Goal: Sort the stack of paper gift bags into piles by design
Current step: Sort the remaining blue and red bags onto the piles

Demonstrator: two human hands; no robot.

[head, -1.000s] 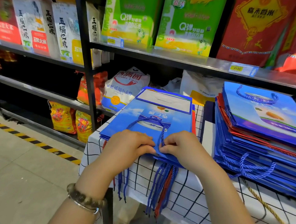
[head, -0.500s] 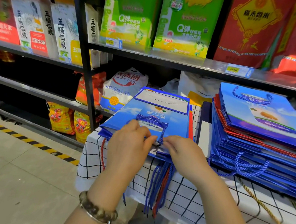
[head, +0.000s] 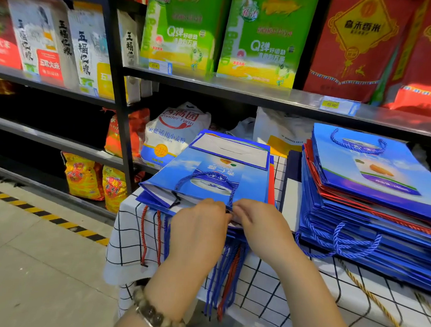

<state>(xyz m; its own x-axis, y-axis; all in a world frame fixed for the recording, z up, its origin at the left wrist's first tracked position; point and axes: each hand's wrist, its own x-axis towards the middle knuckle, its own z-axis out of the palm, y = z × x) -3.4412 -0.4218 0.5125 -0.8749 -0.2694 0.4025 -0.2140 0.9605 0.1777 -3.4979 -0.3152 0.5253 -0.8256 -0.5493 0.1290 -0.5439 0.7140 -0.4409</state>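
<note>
A stack of flat blue paper gift bags [head: 208,173] lies on a table under a white black-grid cloth [head: 276,295]. Its top bag shows sky and a bowl, with a blue rope handle on it. My left hand [head: 199,228] and my right hand [head: 258,227] meet at the stack's near edge, fingers curled on the top bag's opening; the fingertips are hidden. Blue and red rope handles hang over the table edge below my hands. A taller pile of blue and red bags [head: 375,200] lies to the right.
Dark metal shelves [head: 240,91] behind the table carry green, red and white rice bags. A white flour sack [head: 173,135] and yellow sacks [head: 83,177] sit lower left. A tiled floor with a yellow-black stripe [head: 42,215] lies to the left.
Both hands shifted forward and closer together on the stack's near edge. The top bag's near edge has lifted a little off the bags below.
</note>
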